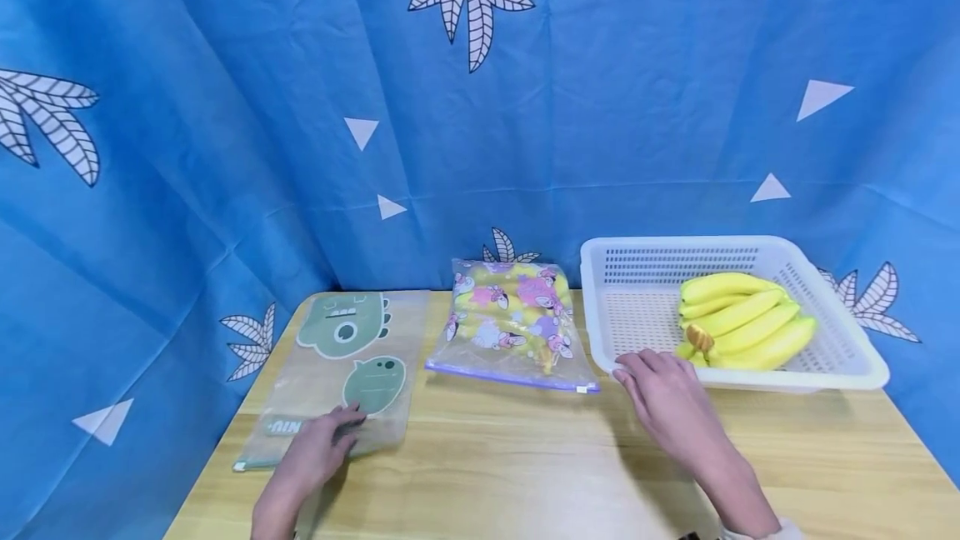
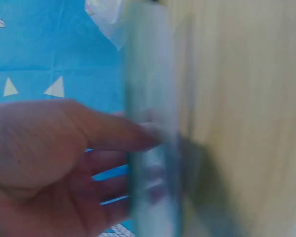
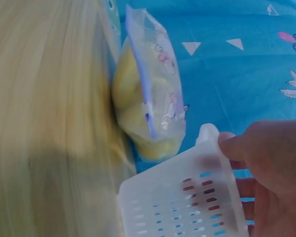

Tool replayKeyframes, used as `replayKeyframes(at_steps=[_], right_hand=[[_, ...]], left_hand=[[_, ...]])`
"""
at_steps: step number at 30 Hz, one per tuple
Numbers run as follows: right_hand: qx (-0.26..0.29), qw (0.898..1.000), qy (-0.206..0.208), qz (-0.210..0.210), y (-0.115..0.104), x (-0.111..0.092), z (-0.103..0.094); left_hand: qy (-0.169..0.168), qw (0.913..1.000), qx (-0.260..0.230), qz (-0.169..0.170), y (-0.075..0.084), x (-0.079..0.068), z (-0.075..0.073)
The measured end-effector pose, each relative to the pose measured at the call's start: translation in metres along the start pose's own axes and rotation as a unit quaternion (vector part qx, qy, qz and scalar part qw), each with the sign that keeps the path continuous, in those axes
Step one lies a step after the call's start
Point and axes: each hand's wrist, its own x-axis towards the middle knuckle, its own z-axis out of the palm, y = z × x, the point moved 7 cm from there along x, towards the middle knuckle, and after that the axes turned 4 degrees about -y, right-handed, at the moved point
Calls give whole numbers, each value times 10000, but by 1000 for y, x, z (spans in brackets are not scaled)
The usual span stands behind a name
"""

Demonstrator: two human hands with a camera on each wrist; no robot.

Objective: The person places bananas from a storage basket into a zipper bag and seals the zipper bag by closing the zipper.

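1. The left hand (image 1: 318, 448), lower left of the frame, pinches the near edge of the flat bag (image 1: 322, 390); in its wrist view the thumb lies on the close side and fingertips show blurred through the film.
2. The right hand (image 1: 671, 402), lower right, grips the near left corner of the basket (image 1: 847, 315), thumb and fingers bent over the rim.
3. The flat bag spreads over the left of the table (image 1: 517, 465), close to its left edge; the basket fills the right side near the back.
4. Between the hands, the lower middle is a broad open stretch of wood. Only a narrow strip parts the flat bag from the full bag (image 1: 491, 332) at centre, and the full bag sits just beside the basket's left wall.
5. The curtain (image 1: 645, 107) rises right behind the table's back edge, leaving little room there.
6. Materials: the flat bag is frosted, with green cartoon prints; the full bag is clear, bulging with yellow contents, its violet zip towards the viewer. The basket is white slotted plastic, rounded at the corners, with smooth, curved bananas (image 1: 742, 323) in its right half. The table is pale and grained, the curtain creased blue cloth.
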Motion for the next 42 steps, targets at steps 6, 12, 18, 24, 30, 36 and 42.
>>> replayKeyframes(at_steps=[6,12,18,24,30,36,42], right_hand=[[-212,9996,48,-153,-2,1,9],[-214,9997,44,-139,-2,2,15],[-144,9998,19,-147,-3,3,19],[-83,9997,102,-189,-4,3,20],[-64,9994,204,-257,-5,3,18],[-35,9996,220,-187,0,1,13],[-89,9997,198,-126,4,-1,9]], left_hand=[[1037,9935,362,-301,-11,6,-18],[2438,9692,232,-249,-8,8,-45],[3216,9447,-579,-278,-6,14,-73],[3128,9439,-1051,-100,9,20,-93],[3452,9303,-1206,-301,27,26,-95],[3326,9389,-837,-286,39,37,-87],[2541,9533,-1631,79,48,46,-83]])
